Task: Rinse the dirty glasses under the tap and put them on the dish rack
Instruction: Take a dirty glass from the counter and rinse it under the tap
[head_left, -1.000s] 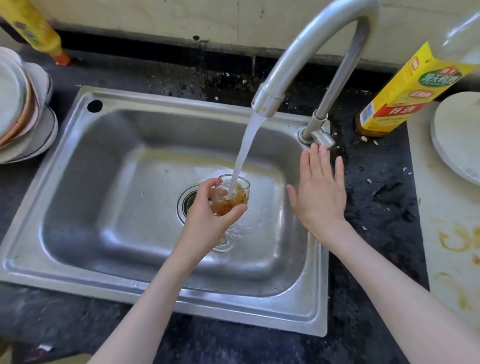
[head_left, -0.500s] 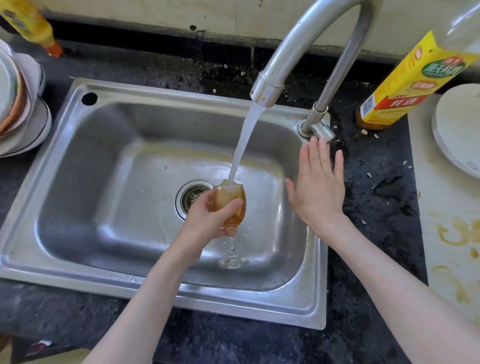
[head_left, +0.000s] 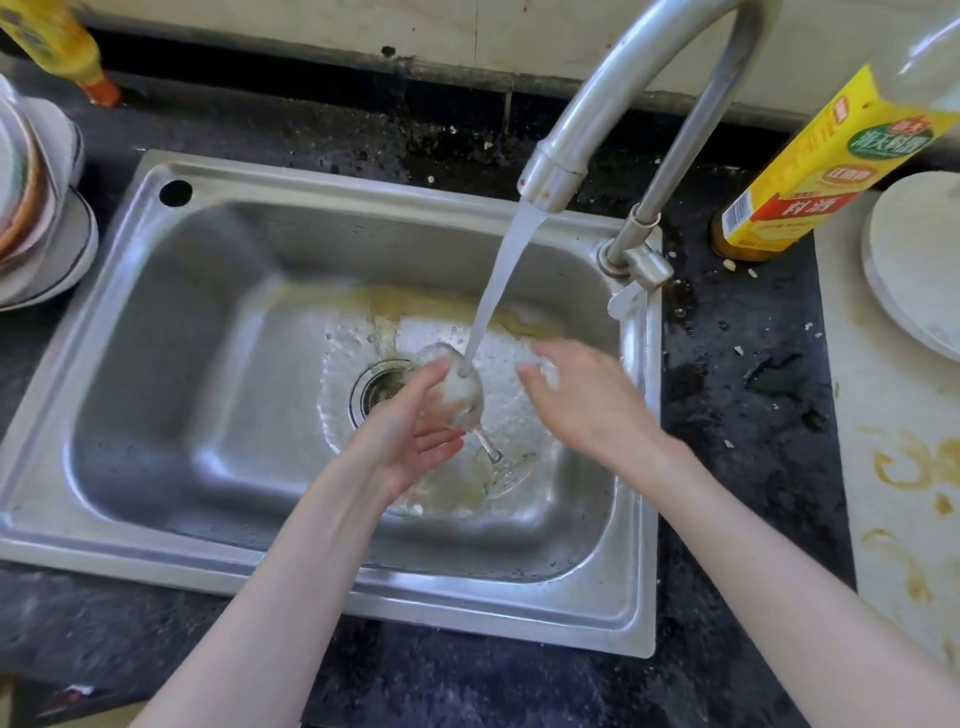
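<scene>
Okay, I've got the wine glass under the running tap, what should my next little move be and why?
Probably bring the right hand onto the glass and rub the bowl under the stream. The left hand holds the bowl tilted, water is hitting it, the right hand hovers free beside it, and brownish liquid lies in the sink.

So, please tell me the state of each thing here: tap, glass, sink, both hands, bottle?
Tap: running, stream falling on the glass.
Wine glass: tilted, stem toward the person, under the stream, no brown liquid visible inside.
Sink: wet, brownish liquid spread on its floor.
Left hand: holds the glass bowl.
Right hand: blurred, over the sink beside the glass, holding nothing.
Yellow-labelled bottle: upright on the counter.
</scene>
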